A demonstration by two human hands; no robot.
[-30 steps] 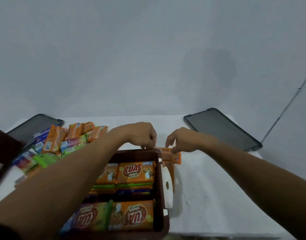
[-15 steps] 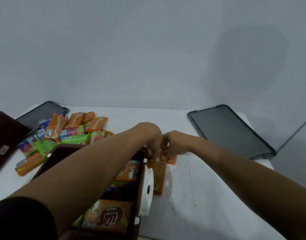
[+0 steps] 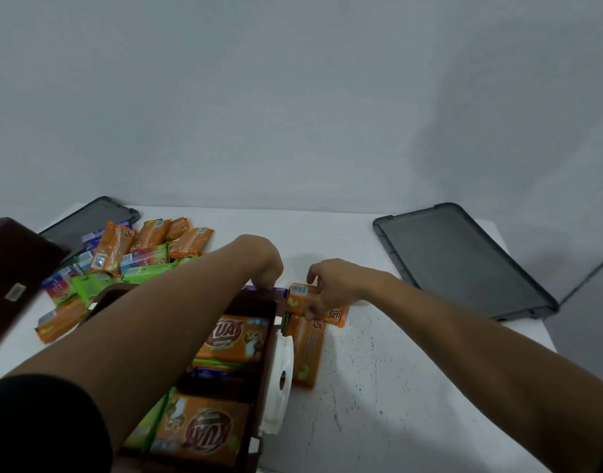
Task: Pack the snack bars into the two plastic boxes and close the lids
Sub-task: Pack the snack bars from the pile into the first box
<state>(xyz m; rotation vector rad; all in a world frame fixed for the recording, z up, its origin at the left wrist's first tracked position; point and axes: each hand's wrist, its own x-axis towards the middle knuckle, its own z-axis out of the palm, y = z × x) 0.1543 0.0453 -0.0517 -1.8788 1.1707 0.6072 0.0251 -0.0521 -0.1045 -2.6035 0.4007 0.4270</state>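
A dark brown plastic box [image 3: 271, 339] stands in front of me, holding several orange and green snack bars. My left hand [image 3: 264, 264] reaches over it, fingers pinched on a purple snack bar [image 3: 279, 291] at the box's far rim. My right hand [image 3: 330, 285] grips an orange snack bar [image 3: 301, 297] just right of that corner. Two more orange bars [image 3: 308, 349] lie on the table against the box's right side. A loose pile of snack bars [image 3: 129, 261] sits at the far left. A second brown box [image 3: 9, 278] shows at the left edge.
A dark grey lid [image 3: 464, 261] lies flat at the far right, and another grey lid [image 3: 88, 223] at the far left behind the pile. A white latch [image 3: 281, 377] hangs on the box's right wall. The white table [image 3: 395, 387] ends near the right lid.
My hands have drawn apart. The right hand now holds an orange bar beside the box corner, and the left hand stays at the far rim. The view has shifted right.
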